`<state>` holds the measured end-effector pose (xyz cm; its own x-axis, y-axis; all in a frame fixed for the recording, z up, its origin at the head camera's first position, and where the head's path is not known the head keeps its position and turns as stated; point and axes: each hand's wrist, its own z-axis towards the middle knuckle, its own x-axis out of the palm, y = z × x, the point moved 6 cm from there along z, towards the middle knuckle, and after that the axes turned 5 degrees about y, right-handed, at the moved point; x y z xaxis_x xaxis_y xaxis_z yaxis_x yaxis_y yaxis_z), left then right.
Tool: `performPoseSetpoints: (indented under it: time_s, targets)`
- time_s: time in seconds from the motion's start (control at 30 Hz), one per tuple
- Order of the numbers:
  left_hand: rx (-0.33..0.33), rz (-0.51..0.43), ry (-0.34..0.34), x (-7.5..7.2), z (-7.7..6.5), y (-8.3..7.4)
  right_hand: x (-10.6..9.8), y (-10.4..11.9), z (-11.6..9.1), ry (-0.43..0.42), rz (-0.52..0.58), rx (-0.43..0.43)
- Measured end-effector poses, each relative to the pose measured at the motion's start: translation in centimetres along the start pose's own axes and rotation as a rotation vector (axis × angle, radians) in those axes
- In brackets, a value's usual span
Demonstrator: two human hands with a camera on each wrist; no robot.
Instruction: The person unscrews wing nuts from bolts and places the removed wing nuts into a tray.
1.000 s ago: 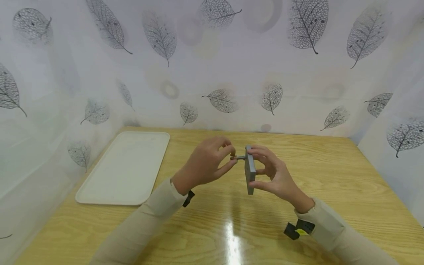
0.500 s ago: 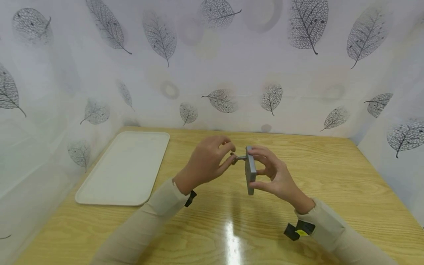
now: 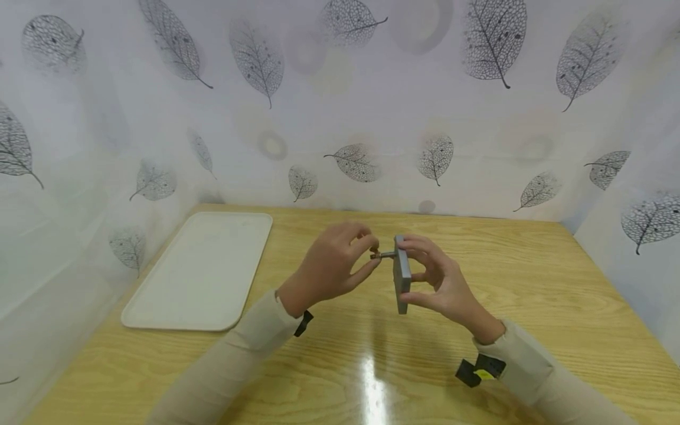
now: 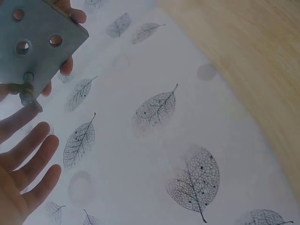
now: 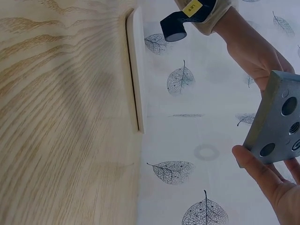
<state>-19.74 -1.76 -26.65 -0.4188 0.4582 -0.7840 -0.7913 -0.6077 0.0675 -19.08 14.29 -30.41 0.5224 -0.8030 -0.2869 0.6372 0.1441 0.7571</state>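
Observation:
My right hand (image 3: 443, 280) grips a thick grey metal plate (image 3: 401, 280) by its edges, holding it upright above the table. A slim bolt (image 3: 389, 254) juts from the plate's left face and has a small brownish winged end. My left hand (image 3: 329, 262) pinches that end between thumb and index finger. In the left wrist view the bolt (image 4: 28, 86) stands out near the plate's lower corner, and several round holes pierce the plate (image 4: 40, 26). The left hand's other fingers are spread. The right wrist view shows the plate's (image 5: 274, 124) other face, with several holes.
A white rectangular tray (image 3: 196, 271) lies at the left of the wooden table (image 3: 504, 265). Leaf-printed cloth (image 3: 340, 118) hangs behind the table and along its sides. A black camera mount (image 3: 480, 369) sits on the right wrist.
The left thumb and index finger have shifted around the bolt's winged end, which has turned. The plate and right hand have stayed almost in place.

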Motion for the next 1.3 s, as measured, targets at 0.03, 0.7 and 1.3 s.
performPoseSetpoints:
  time_s: [0.03, 0.7, 1.3]
  targets:
    - [0.004, -0.001, 0.012, 0.08, -0.07, -0.02, 0.00, 0.02, 0.00, 0.000, 0.000, 0.000]
    - [-0.029, 0.056, -0.007, 0.09, 0.57, 0.40, 0.06, 0.14, 0.04, -0.001, 0.002, -0.007]
    - [0.037, -0.023, 0.042, 0.14, -0.13, 0.12, 0.15, 0.03, 0.07, 0.000, -0.002, 0.013]
